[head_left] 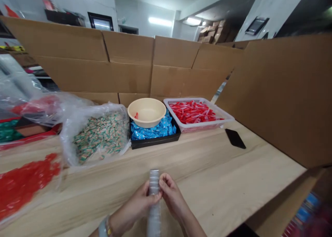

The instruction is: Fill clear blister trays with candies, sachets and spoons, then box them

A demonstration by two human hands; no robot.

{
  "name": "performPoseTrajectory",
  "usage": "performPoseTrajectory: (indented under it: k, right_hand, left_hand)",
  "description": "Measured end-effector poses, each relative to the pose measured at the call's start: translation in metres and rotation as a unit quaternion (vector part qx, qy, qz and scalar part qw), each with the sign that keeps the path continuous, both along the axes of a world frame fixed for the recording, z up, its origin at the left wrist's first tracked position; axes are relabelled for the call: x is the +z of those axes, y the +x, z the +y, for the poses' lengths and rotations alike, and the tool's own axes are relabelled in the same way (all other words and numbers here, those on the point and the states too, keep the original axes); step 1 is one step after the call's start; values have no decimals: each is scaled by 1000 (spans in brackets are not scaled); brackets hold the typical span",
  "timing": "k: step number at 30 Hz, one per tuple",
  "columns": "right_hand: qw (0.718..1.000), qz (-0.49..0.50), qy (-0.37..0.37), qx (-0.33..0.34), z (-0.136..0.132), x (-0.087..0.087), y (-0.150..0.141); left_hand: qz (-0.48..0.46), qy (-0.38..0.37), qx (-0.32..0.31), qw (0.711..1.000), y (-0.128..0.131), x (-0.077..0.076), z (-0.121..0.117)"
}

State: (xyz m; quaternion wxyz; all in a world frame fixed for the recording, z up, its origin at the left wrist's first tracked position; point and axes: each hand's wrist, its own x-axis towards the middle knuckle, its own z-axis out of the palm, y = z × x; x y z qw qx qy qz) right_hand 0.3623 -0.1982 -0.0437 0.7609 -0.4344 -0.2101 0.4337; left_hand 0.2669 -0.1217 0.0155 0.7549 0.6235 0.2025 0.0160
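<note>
My left hand (141,199) is wrapped round a long, narrow, silver-grey stack (154,180) with a ribbed, translucent look. Its top end points away from me over the table, while the lower end runs out of the picture. Beside its right edge is my right hand (172,197), fingers curled and thumb pressed in as a pinch. The fingertips touch or nearly touch the stack, and whatever they pinch is too small to make out. What exactly the stack is made of is also unclear.
Along the back of the wooden table (207,181) stand a plastic bag of small packets (101,136), a black tray (155,142) of blue packets, a cream basin (146,112) and a white basket (207,126) of red-and-pink pieces. A phone-like black slab (235,138) lies right; red pieces (26,181) left. Cardboard walls (129,74) surround it.
</note>
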Motion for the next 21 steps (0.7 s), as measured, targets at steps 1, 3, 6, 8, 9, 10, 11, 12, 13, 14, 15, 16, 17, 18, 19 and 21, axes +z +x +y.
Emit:
performPoseTrajectory:
  k: [1, 3, 6, 8, 9, 10, 11, 12, 13, 14, 15, 16, 17, 18, 19, 21]
  right_hand:
    - [1000, 14, 3, 4, 1, -2, 3]
    - [1000, 18, -3, 16, 0, -2, 9]
    - [995, -53, -68, 42, -3, 9, 18]
    - [981, -148, -114, 45, -5, 21, 21]
    - [974, -186, -123, 38, -6, 25, 21]
    - [970, -208, -124, 22, -8, 28, 22]
    - [970, -210, -120, -3, -11, 28, 24]
    - [973, -194, -116, -41, -16, 26, 28]
    - [975, -165, -114, -95, -23, 21, 35]
    - [972, -131, -112, -159, -31, 13, 45]
    - [962, -100, -108, -228, -41, 5, 58]
    - [948, -73, -105, -292, -52, -4, 74]
    - [936, -63, -112, -328, -63, -13, 91]
    - [922, -66, -137, -355, -73, -20, 109]
    - [905, -83, -183, -375, -81, -27, 125]
    - [846, -179, -312, -393, -90, -35, 150]
  left_hand:
    - [3, 5, -2, 1000, 3, 1, 0]
    - [9, 15, -9, 1000, 4, 3, 1]
    - [1, 24, -26, 999, 8, 1, 0]
    - [-15, 36, -19, 999, 13, -1, -5]
    - [-21, 48, -9, 999, 15, -1, -7]
    - [-21, 58, 3, 998, 17, 1, -8]
    - [-15, 66, 20, 998, 18, 4, -7]
    - [-1, 68, 40, 997, 18, 8, -4]
    - [17, 67, 62, 996, 17, 12, 2]
    - [35, 69, 85, 993, 16, 16, 9]
    - [51, 82, 103, 990, 16, 18, 17]
    - [62, 109, 111, 986, 16, 18, 25]
    - [69, 148, 105, 981, 18, 16, 32]
    - [72, 194, 88, 974, 20, 11, 37]
    - [74, 242, 71, 965, 23, 5, 40]
    - [83, 332, 56, 938, 28, -10, 40]
